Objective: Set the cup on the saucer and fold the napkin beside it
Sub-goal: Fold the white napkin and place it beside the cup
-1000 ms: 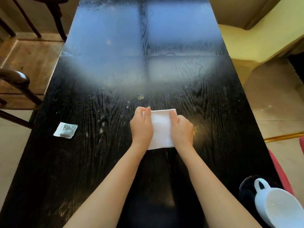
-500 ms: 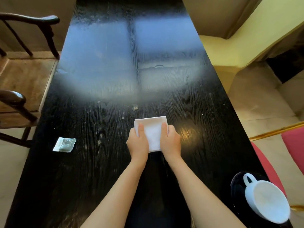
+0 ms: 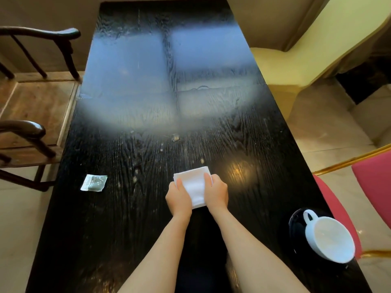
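A folded white napkin (image 3: pixel 193 185) lies on the black wooden table (image 3: pixel 148 115), near the middle. My left hand (image 3: pixel 178 198) holds its left edge, thumb on top. Gripping the right edge is my right hand (image 3: pixel 215 192). A white cup (image 3: pixel 329 240) with its handle pointing away from me sits on a black saucer (image 3: pixel 296 224) at the table's near right corner.
A small green and white packet (image 3: pixel 94 182) lies on the table to the left. Dark wooden armchairs (image 3: pixel 31 132) stand along the left side. A yellow-covered chair (image 3: pixel 296 60) and a red chair (image 3: pixel 370 182) stand on the right.
The napkin and both hands have drawn closer together and the napkin looks narrower. The camera has tilted, so more of the cup and the far table shows.
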{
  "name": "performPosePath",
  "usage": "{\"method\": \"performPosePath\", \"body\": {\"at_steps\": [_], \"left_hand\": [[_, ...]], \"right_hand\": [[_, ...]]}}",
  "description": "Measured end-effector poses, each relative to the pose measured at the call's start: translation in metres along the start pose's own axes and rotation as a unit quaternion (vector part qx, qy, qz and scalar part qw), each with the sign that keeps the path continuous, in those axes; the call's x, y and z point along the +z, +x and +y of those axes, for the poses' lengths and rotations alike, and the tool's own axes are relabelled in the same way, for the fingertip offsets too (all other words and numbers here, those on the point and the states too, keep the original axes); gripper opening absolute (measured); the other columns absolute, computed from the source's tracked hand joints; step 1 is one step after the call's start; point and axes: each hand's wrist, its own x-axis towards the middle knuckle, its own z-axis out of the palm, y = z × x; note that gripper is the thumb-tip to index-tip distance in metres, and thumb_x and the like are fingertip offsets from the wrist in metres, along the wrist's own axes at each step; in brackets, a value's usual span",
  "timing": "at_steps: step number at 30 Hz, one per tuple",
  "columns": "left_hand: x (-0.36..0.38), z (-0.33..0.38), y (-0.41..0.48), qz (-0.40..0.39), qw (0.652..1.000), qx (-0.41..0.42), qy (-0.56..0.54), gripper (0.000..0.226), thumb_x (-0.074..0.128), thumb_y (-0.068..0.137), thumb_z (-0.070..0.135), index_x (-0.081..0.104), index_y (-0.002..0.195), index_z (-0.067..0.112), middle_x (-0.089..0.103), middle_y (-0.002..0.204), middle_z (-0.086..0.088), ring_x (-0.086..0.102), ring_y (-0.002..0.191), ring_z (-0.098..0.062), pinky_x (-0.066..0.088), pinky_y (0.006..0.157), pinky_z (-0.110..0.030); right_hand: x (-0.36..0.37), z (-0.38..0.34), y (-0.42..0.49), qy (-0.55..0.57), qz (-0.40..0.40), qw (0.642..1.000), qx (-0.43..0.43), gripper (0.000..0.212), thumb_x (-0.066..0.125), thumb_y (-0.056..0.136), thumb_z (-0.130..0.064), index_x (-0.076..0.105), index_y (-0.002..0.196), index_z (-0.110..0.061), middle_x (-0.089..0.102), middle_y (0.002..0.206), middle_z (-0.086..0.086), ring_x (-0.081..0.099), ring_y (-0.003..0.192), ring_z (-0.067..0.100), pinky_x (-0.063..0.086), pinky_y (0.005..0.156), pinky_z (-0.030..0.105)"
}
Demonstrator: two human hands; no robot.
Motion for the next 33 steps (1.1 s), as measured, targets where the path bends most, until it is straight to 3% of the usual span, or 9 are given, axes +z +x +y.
{"method": "performPosePath", "body": {"at_steps": [5,8,16,20,22,25,28,31,33], "left_hand": [[0.011,0.007,-0.017,-0.004,1.0,-0.018,0.003,0.039,0.03,0.098,0.034,0.053,0.085,0.005,0.054,0.075,-0.003,0.052,0.068,-0.018,0.036,0.054,-0.027],[0.028,0.021,-0.029,-0.011,1.0,-0.017,0.007,0.038,0.029,0.098,0.037,0.052,0.085,0.009,0.052,0.072,0.002,0.049,0.064,-0.01,0.034,0.05,-0.024],[0.113,0.077,-0.096,-0.044,0.998,0.024,-0.032,0.035,0.029,0.097,0.037,0.049,0.089,0.01,0.052,0.077,0.0,0.049,0.066,-0.011,0.032,0.049,-0.025],[0.155,0.102,-0.115,-0.103,0.993,0.04,-0.041,0.024,0.03,0.098,0.034,0.043,0.095,0.014,0.051,0.08,0.001,0.046,0.066,-0.009,0.031,0.05,-0.026],[0.172,0.105,-0.119,-0.132,0.99,0.034,-0.018,0.021,0.032,0.097,0.029,0.044,0.1,0.012,0.05,0.081,0.001,0.045,0.066,-0.009,0.032,0.051,-0.025],[0.192,0.105,-0.123,-0.17,0.985,0.01,-0.031,0.021,0.039,0.092,0.016,0.051,0.109,0.01,0.055,0.085,0.002,0.053,0.075,-0.014,0.047,0.061,-0.028],[0.205,0.105,-0.128,-0.207,0.977,0.02,-0.051,0.036,0.042,0.081,-0.006,0.059,0.109,0.009,0.065,0.102,-0.009,0.062,0.097,-0.026,0.055,0.083,-0.042],[0.212,0.101,-0.132,-0.219,0.973,0.037,-0.069,0.047,0.041,0.074,-0.018,0.061,0.103,0.012,0.065,0.103,-0.011,0.062,0.101,-0.028,0.055,0.083,-0.04],[0.215,0.096,-0.134,-0.209,0.975,0.044,-0.058,0.049,0.041,0.075,-0.02,0.06,0.106,0.013,0.065,0.106,-0.011,0.061,0.102,-0.026,0.054,0.087,-0.041]], "right_hand": [[-0.021,0.005,0.0,-0.013,-0.011,1.0,-0.002,0.039,0.034,0.094,-0.044,0.042,0.063,-0.021,0.049,0.061,-0.005,0.047,0.055,0.011,0.034,0.049,0.025],[-0.047,0.008,0.009,-0.027,-0.002,1.0,-0.012,0.039,0.033,0.095,-0.043,0.043,0.064,-0.021,0.051,0.062,-0.005,0.047,0.055,0.01,0.031,0.047,0.025],[-0.163,0.043,0.054,-0.002,0.02,0.998,-0.056,0.036,0.035,0.097,-0.036,0.041,0.064,-0.022,0.048,0.064,-0.004,0.046,0.063,0.016,0.03,0.051,0.028],[-0.219,0.063,0.087,0.008,-0.001,0.999,-0.053,0.039,0.037,0.096,-0.031,0.035,0.059,-0.019,0.041,0.06,-0.002,0.041,0.064,0.021,0.025,0.049,0.031],[-0.241,0.075,0.102,-0.023,-0.042,0.998,-0.046,0.033,0.034,0.097,-0.027,0.043,0.068,-0.015,0.046,0.068,0.002,0.043,0.071,0.024,0.027,0.052,0.032],[-0.261,0.094,0.119,-0.04,-0.119,0.992,-0.03,0.026,0.032,0.096,-0.017,0.054,0.104,-0.005,0.052,0.093,0.009,0.046,0.085,0.024,0.033,0.068,0.032],[-0.271,0.109,0.127,-0.03,-0.144,0.989,-0.024,0.027,0.034,0.091,-0.007,0.054,0.109,-0.005,0.053,0.109,0.017,0.048,0.094,0.025,0.037,0.076,0.031],[-0.275,0.12,0.13,-0.016,-0.166,0.986,-0.014,0.04,0.035,0.082,0.003,0.055,0.116,-0.002,0.052,0.121,0.021,0.051,0.102,0.029,0.037,0.078,0.03],[-0.274,0.125,0.131,-0.022,-0.162,0.986,-0.015,0.038,0.036,0.081,0.005,0.054,0.114,0.002,0.05,0.121,0.025,0.051,0.105,0.034,0.039,0.079,0.031]]}}
